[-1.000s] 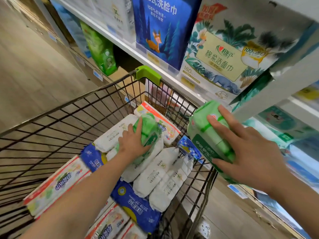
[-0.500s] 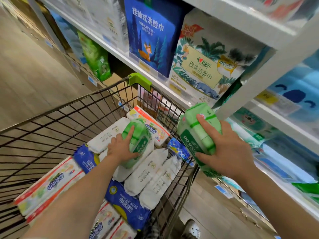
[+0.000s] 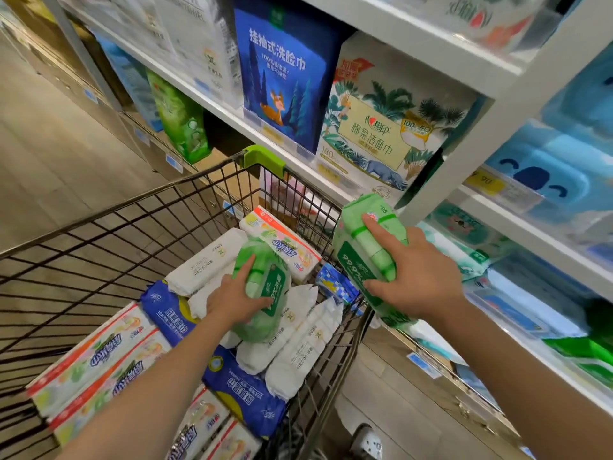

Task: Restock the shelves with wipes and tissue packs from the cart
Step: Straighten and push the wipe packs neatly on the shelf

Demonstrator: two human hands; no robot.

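Observation:
My right hand (image 3: 413, 280) grips a green wipes pack (image 3: 361, 257) held over the cart's right rim, close to the shelf upright. My left hand (image 3: 234, 298) grips a second green wipes pack (image 3: 267, 287) that lies on white packs inside the wire cart (image 3: 109, 247). The cart also holds white wipes packs (image 3: 298, 346), blue packs (image 3: 242, 390) and orange-trimmed tissue packs (image 3: 96, 356). The white shelves (image 3: 517, 227) stand to the right.
A blue deer-print pack (image 3: 282, 71) and a white palm-print pack (image 3: 381, 127) fill the shelf above the cart. Blue and green packs sit on the lower right shelves. A green cart corner guard (image 3: 262, 157) touches the shelf edge. Wooden floor lies left.
My right hand has carried its green pack slightly down and left toward the cart rim. My left hand has kept its hold on the other green pack in the cart.

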